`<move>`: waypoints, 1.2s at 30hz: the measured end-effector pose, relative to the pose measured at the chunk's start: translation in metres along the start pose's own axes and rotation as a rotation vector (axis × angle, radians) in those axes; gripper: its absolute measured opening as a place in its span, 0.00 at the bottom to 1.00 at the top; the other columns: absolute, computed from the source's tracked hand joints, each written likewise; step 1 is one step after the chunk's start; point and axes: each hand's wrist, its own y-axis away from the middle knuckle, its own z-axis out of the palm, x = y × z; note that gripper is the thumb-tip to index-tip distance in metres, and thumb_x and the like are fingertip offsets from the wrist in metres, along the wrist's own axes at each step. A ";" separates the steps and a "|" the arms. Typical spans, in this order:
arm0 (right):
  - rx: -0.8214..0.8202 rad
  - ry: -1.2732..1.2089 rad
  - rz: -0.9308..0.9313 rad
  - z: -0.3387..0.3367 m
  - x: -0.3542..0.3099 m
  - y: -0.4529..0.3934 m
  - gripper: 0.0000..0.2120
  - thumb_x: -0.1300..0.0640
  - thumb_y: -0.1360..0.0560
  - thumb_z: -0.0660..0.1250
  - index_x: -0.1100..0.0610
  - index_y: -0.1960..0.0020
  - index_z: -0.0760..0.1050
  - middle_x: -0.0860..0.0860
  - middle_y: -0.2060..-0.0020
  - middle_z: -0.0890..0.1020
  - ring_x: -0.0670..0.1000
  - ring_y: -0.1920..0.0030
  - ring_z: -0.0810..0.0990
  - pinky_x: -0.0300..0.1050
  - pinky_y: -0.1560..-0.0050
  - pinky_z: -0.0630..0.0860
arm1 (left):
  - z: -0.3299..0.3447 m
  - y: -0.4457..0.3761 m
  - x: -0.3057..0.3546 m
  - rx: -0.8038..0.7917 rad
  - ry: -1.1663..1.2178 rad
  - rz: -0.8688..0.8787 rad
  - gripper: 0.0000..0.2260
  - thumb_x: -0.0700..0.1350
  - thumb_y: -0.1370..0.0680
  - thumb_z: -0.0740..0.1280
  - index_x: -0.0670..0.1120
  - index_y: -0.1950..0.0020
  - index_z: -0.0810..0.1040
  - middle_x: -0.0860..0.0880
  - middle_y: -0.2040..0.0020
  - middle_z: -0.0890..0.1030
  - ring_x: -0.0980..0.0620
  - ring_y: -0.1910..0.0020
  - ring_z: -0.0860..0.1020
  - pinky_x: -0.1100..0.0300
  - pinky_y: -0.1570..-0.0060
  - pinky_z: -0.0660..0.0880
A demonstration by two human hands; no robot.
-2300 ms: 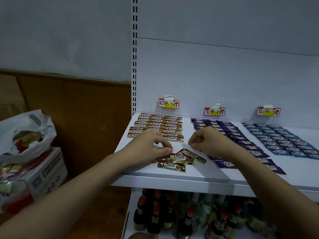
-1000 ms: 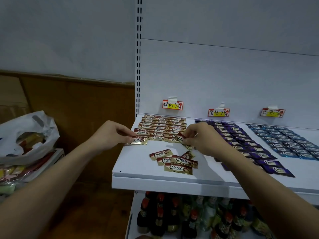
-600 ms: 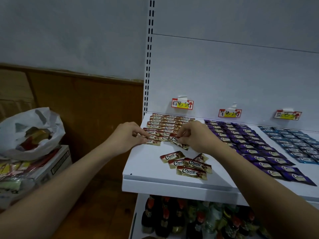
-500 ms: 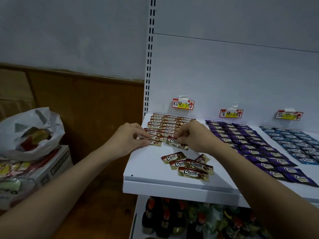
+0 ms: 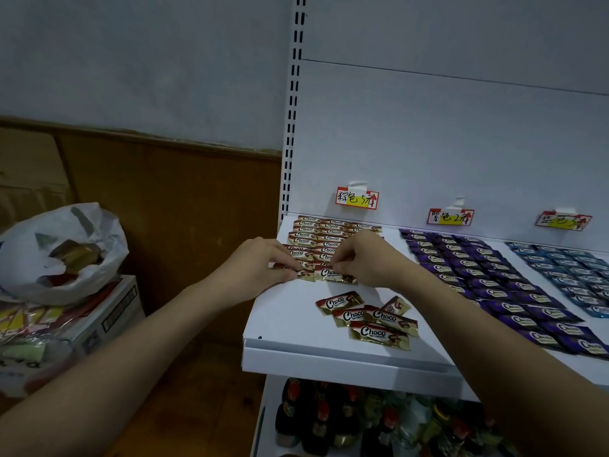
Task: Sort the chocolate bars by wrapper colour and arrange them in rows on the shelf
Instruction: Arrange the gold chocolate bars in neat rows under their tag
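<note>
The left hand [image 5: 260, 265] pinches a small red-and-gold foil-wrapped chocolate bar [image 5: 304, 274] at the front left of the brown block, fingertips curled down onto its wrapper; the right hand [image 5: 365, 258] does the same with a second red-and-gold Choco bar [image 5: 333, 274] just beside it, so the two bars lie end to end on the white metal shelf [image 5: 286, 321]. Behind them the rows of brown-wrapped bars [image 5: 329, 235] run back to the shelf's rear panel under a red-and-yellow handwritten price tag [image 5: 357, 198]. Nearer the front edge a loose heap of five brown bars [image 5: 369, 319] lies overlapping and askew, not yet sorted. To the right sit the purple-wrapped rows [image 5: 478, 272] and, further right, the blue-wrapped rows [image 5: 566, 268].

The step in hand looks like squaring a new front row. To do it well, each bar should be slid flat until its long edge meets the row behind and its end touches its neighbour (foil slips easily, so light pressure is best), keeping the left end flush with the rows above. Lift the fingers straight up, so that the wrappers do not drag out of line.
</note>
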 end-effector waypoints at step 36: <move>-0.205 -0.023 -0.050 -0.037 0.040 0.086 0.08 0.52 0.28 0.74 0.49 0.49 0.83 0.42 0.54 0.82 0.41 0.55 0.78 0.36 0.56 0.74 | 0.013 0.013 0.087 -0.189 0.110 -0.025 0.14 0.50 0.24 0.70 0.52 0.39 0.81 0.53 0.42 0.79 0.60 0.54 0.72 0.68 0.59 0.70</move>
